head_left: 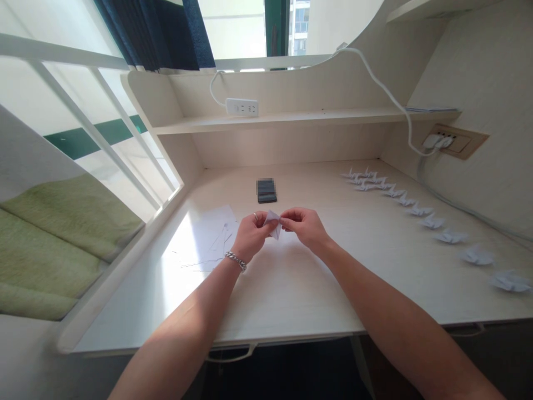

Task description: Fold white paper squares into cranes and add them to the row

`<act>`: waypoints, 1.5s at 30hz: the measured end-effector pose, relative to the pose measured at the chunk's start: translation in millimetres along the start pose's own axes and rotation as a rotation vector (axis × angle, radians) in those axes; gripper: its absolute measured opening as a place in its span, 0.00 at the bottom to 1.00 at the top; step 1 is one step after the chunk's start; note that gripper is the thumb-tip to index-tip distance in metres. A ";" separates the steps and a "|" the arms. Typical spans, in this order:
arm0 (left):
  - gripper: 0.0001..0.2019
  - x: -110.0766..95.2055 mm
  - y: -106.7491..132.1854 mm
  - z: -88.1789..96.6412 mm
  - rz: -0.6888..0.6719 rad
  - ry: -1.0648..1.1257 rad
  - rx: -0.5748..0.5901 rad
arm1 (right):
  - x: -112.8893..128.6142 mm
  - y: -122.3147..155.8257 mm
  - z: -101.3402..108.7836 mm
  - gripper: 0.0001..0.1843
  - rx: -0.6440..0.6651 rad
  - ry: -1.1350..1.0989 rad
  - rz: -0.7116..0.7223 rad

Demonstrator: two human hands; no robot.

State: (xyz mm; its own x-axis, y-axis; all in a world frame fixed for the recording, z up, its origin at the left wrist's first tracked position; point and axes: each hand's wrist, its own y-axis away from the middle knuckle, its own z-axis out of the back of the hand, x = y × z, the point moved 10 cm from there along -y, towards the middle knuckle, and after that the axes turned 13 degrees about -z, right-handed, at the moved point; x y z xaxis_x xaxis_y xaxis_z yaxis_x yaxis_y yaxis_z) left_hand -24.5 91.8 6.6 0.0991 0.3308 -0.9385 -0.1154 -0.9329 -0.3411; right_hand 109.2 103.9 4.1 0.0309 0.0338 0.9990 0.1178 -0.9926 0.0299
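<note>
A small piece of folded white paper (272,217) is held up above the middle of the desk, between my two hands. My left hand (252,232) pinches it from the left, thumb across its front. On its right edge, the thumb and fingertips of my right hand (306,224) are closed, gripping the paper. The fingers cover part of the folds. Loose sheets and strips of white paper (212,236) lie on the desk to the left of my left hand. Folded white paper cranes (420,210), several of them, stand in a line along the right side.
Behind my hands a small dark object (267,191), partly blurred out, lies on the desk (300,300). A shelf (300,118) runs across the back, with a white power strip (242,107) on it. A white cable (385,89) hangs to a wall socket (453,141) at the right.
</note>
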 end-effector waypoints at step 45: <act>0.18 -0.7 0.3 -7.1 -0.022 0.193 0.058 | 5.0 6.0 -3.6 0.15 0.066 -0.147 -0.062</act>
State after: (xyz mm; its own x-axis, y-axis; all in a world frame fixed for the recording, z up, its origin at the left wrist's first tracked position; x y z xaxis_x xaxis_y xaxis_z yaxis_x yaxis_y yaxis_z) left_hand -17.5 90.3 7.6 0.2887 0.3122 -0.9051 -0.1672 -0.9144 -0.3687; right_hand 106.6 97.7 9.4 0.1655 0.1160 0.9794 0.1891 -0.9784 0.0840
